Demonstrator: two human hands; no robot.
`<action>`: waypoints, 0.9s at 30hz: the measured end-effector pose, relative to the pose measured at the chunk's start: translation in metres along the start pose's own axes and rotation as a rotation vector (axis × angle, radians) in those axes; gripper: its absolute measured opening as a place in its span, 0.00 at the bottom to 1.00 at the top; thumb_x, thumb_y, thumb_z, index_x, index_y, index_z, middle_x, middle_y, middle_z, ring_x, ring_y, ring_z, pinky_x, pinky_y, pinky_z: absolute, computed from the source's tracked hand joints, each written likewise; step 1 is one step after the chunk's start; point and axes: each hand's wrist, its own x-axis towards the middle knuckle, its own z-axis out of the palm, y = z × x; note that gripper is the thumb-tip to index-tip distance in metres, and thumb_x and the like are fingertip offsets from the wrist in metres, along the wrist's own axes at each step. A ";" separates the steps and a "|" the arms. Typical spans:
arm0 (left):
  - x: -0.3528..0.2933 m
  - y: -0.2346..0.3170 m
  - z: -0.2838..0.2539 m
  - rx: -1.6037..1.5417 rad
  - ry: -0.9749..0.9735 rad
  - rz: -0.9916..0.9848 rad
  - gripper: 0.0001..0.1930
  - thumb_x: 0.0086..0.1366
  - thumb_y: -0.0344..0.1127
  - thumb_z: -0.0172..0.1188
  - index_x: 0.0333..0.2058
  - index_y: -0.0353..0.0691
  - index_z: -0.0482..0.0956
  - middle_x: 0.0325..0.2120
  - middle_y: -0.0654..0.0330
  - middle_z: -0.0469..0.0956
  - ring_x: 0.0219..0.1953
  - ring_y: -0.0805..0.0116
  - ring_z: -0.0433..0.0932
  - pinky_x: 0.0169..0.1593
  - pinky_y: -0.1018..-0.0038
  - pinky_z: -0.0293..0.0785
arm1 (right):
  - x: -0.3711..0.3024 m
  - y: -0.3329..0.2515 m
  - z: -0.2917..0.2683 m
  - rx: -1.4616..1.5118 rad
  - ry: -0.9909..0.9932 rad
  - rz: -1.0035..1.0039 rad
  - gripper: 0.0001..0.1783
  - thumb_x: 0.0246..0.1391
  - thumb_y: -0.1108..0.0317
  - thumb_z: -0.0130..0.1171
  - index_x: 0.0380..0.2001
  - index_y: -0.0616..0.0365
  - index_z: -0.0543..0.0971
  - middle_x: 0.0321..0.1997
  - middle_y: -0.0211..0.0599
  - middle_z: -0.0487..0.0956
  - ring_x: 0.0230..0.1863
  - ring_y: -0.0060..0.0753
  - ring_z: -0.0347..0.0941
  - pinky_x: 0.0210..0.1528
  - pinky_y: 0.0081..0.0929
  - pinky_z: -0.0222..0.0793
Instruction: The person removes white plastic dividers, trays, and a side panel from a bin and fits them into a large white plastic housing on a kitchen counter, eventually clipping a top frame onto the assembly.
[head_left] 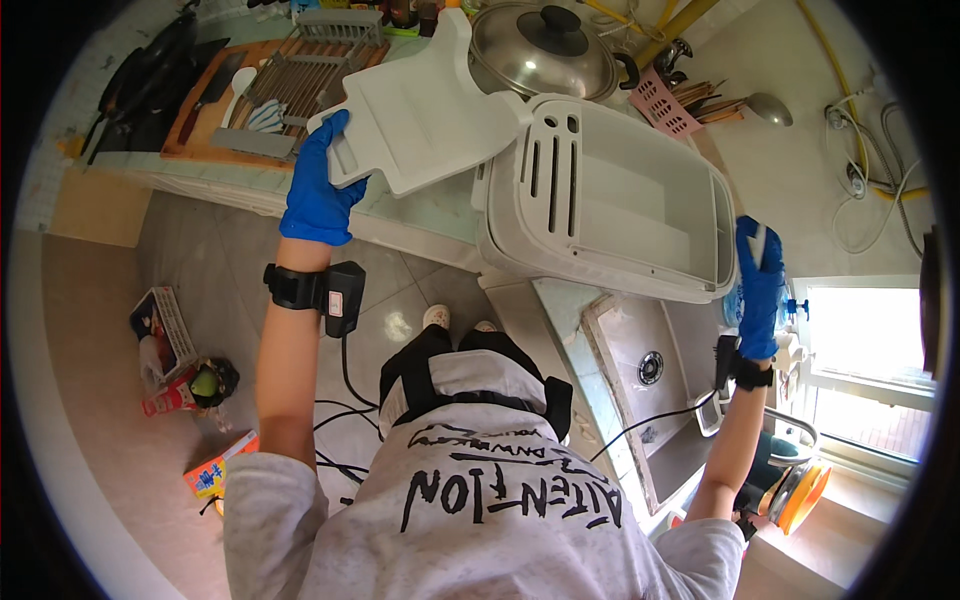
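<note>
My left hand [325,190], in a blue glove, grips the near left edge of a pale grey moulded plastic tray [415,110] with an irregular, stepped outline. The tray is raised and tilted, its right end by the corner of a pale grey plastic box [640,170]. That box has long slots and two round holes at its left side and a deep open compartment. My right hand [760,290], also blue-gloved, is just beyond the box's right end. Its fingers are bent, and a small white thing shows between them; its kind is unclear.
A steel sink [650,400] lies below the box. Behind stand a lidded wok [540,50] and a pink utensil basket [665,103]. At the left are a dish rack [310,80], a wooden board [200,135] and a knife [215,85]. Cables hang from my wrists.
</note>
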 end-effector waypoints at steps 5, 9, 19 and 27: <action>0.006 0.002 0.003 -0.023 -0.013 0.005 0.13 0.53 0.46 0.57 0.36 0.51 0.73 0.28 0.70 0.73 0.28 0.76 0.72 0.24 0.82 0.64 | -0.048 -0.084 0.102 -0.289 -0.373 -0.321 0.26 0.41 0.59 0.63 0.45 0.54 0.70 0.47 0.45 0.71 0.48 0.44 0.68 0.48 0.33 0.64; -0.003 0.006 0.003 -0.038 -0.036 0.017 0.16 0.53 0.46 0.57 0.39 0.47 0.72 0.31 0.66 0.74 0.30 0.74 0.74 0.26 0.83 0.67 | -0.055 -0.080 0.133 -0.309 -0.285 -0.363 0.31 0.41 0.57 0.62 0.49 0.57 0.67 0.46 0.48 0.71 0.42 0.44 0.72 0.43 0.33 0.68; -0.004 0.017 0.005 -0.031 -0.263 0.093 0.20 0.54 0.41 0.57 0.44 0.38 0.69 0.37 0.60 0.74 0.38 0.71 0.75 0.40 0.79 0.72 | -0.070 -0.093 0.147 -0.387 -0.317 -0.122 0.35 0.39 0.54 0.62 0.50 0.57 0.66 0.32 0.41 0.77 0.32 0.42 0.74 0.33 0.31 0.70; -0.004 0.032 0.009 0.043 -0.246 0.111 0.22 0.55 0.46 0.57 0.46 0.42 0.70 0.39 0.63 0.74 0.39 0.73 0.74 0.39 0.81 0.72 | -0.060 -0.097 0.141 -0.493 -0.395 -0.110 0.29 0.34 0.51 0.65 0.38 0.59 0.73 0.29 0.46 0.77 0.31 0.43 0.74 0.32 0.33 0.69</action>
